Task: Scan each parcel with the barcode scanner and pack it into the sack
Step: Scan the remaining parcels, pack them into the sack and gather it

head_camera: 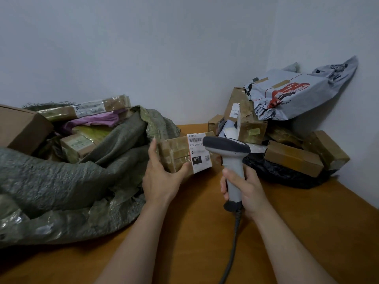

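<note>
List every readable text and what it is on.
"010": black patch on the white label of the held parcel.
"010-010-": same label, under the barcode.
"On", "Every", ".com": grey mailer bag.
Other labels, in the sack and on the pile: too blurred.

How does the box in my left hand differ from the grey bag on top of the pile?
The box is a small, stiff, brown carton; the grey bag is a bigger, soft, crumpled plastic mailer. The left hand holds the box before the scanner; the bag rests atop the pile against the wall. Both carry brown tape.
</note>
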Action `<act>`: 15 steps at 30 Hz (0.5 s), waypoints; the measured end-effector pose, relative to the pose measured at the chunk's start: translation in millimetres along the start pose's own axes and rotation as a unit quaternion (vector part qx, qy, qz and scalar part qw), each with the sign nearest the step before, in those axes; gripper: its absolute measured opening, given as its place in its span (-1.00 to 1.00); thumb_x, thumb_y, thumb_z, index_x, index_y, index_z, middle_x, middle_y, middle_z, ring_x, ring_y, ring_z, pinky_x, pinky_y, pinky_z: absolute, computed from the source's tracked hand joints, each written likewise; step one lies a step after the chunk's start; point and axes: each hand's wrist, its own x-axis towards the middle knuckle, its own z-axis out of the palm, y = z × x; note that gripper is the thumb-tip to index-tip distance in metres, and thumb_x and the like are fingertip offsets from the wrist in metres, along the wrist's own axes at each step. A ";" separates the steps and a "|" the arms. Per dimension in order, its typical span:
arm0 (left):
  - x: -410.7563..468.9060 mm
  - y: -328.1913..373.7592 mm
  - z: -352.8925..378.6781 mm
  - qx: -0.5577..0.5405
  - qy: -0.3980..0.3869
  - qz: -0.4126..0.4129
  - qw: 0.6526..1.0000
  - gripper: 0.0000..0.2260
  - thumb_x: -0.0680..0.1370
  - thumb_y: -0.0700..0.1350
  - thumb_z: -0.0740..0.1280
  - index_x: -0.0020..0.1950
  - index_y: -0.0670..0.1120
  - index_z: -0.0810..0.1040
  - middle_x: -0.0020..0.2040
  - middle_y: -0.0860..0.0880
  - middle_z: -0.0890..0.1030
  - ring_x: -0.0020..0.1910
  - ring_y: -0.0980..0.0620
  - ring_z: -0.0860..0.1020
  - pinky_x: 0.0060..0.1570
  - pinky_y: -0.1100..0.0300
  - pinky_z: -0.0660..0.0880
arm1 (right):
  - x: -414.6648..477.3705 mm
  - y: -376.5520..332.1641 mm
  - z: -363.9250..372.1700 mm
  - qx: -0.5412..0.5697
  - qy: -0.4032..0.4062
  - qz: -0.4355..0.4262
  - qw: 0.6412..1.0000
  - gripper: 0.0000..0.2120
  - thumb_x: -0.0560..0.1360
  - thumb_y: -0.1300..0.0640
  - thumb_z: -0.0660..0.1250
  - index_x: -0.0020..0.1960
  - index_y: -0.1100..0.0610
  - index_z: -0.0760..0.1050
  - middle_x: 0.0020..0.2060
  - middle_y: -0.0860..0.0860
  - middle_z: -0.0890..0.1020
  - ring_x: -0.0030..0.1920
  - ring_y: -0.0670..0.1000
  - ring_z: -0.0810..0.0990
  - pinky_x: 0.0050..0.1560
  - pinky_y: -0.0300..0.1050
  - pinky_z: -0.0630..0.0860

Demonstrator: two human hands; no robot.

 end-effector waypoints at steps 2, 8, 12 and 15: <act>-3.0 3.7 -4.1 0.009 -0.013 0.018 1.000 -0.10 0.37 0.37 0.48 0.55 0.37 0.01 0.36 0.01 0.58 0.23 -0.12 0.62 0.19 -0.18 0.59 | -0.6 -0.7 3.8 -0.015 0.002 0.014 1.000 -0.82 0.46 0.06 0.46 -0.13 0.17 0.55 -0.36 0.20 0.57 -0.44 0.08 0.50 -0.34 -0.07 0.51; -2.5 22.8 -42.7 -0.001 0.034 0.014 0.999 -0.29 0.33 0.27 0.51 0.30 0.17 0.19 0.09 0.06 0.58 -0.03 -0.06 0.60 0.00 0.01 0.56 | -1.3 8.3 21.2 0.041 0.046 0.063 0.996 -0.70 0.58 0.32 0.31 0.27 0.14 0.60 -0.28 0.26 0.63 -0.28 0.12 0.62 -0.22 -0.11 0.58; 15.5 33.1 -96.7 0.002 0.098 0.050 0.994 -0.44 0.42 0.19 0.48 0.23 0.12 0.23 0.02 0.05 0.55 -0.07 -0.04 0.56 -0.04 0.04 0.49 | 15.0 19.8 45.6 0.060 0.065 0.106 0.990 -0.66 0.50 0.19 0.41 0.26 0.18 0.62 0.06 0.14 0.74 0.06 0.11 0.72 0.10 0.05 0.60; 31.5 42.5 -135.1 0.034 0.126 0.066 0.989 -0.44 0.43 0.19 0.47 0.26 0.06 0.26 0.08 -0.03 0.59 -0.03 -0.16 0.58 -0.05 0.00 0.47 | 33.4 31.6 73.6 0.042 0.077 0.196 0.977 -0.30 0.23 -0.11 0.52 0.30 0.14 0.55 0.16 0.11 0.66 0.10 0.11 0.67 0.11 0.10 0.59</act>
